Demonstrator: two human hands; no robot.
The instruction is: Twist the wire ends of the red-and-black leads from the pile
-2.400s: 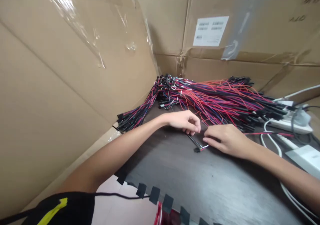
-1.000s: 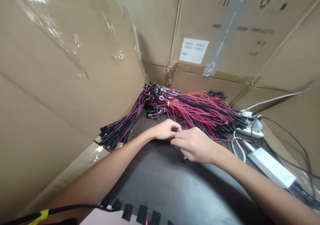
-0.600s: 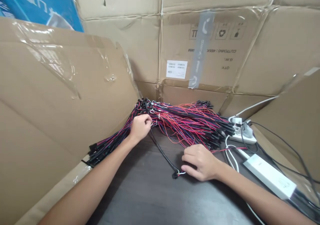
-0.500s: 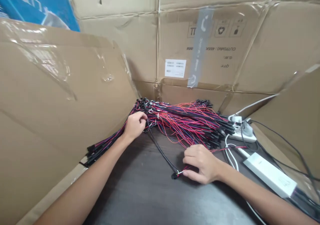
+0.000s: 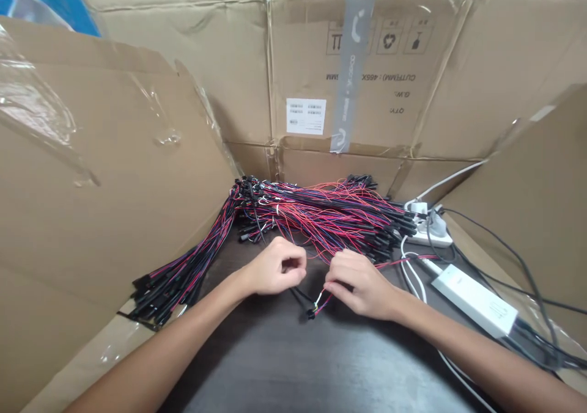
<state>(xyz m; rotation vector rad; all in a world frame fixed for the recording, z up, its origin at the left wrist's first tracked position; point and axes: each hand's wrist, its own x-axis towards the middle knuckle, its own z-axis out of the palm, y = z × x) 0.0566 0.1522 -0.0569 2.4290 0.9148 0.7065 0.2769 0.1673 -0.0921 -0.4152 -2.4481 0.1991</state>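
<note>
My right hand (image 5: 358,283) is closed, thumb and fingertips pinching thin red and white wires (image 5: 322,296). The wires run down to a small black connector (image 5: 311,314) just over the dark tabletop (image 5: 293,358). A black cable (image 5: 301,293) leads from that connector up and left, passing under my left hand (image 5: 276,266). The left thumb and index finger curl together into a ring close to the right fingertips; whether anything sits between them is hidden. Behind both hands lies a heap of red, blue and black wire leads (image 5: 330,214) with black ends.
Another bundle of black-ended leads (image 5: 177,285) hangs over the left side. At right are a white power strip (image 5: 433,236), a white adapter box (image 5: 477,300) and loose cables. Cardboard walls (image 5: 367,120) stand behind and on both sides.
My left hand has come from the heap toward me and right, beside the right hand. The right hand still pinches the wires. The view has shifted slightly.
</note>
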